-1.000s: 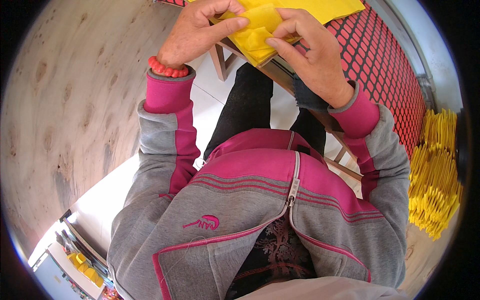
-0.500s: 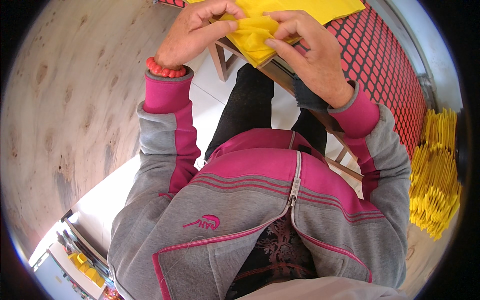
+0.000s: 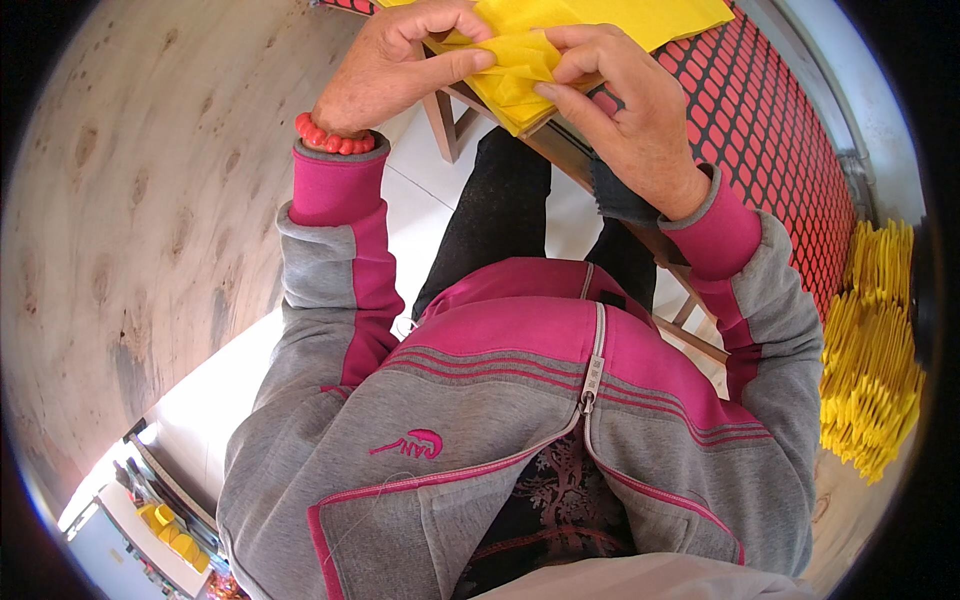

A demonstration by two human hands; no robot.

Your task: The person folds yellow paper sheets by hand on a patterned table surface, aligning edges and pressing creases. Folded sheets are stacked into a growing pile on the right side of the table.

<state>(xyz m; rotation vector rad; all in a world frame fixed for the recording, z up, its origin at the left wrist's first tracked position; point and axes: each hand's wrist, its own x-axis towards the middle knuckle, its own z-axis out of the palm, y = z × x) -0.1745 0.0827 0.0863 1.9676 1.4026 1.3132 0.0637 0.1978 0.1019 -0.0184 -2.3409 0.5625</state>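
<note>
Sheet of thin, crinkled yellow material in the fingertip pinch of both hands, near a flatter yellow piece

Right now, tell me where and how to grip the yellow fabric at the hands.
I'd pinch the yellow fabric at its pointed lower corner, coming from the wearer's body side: that tip juts bodyward, clear of the left hand and right hand.

To your left spreads a knotty wood surface; white tiled floor shows below you; a pale wall stands at your right.
</note>
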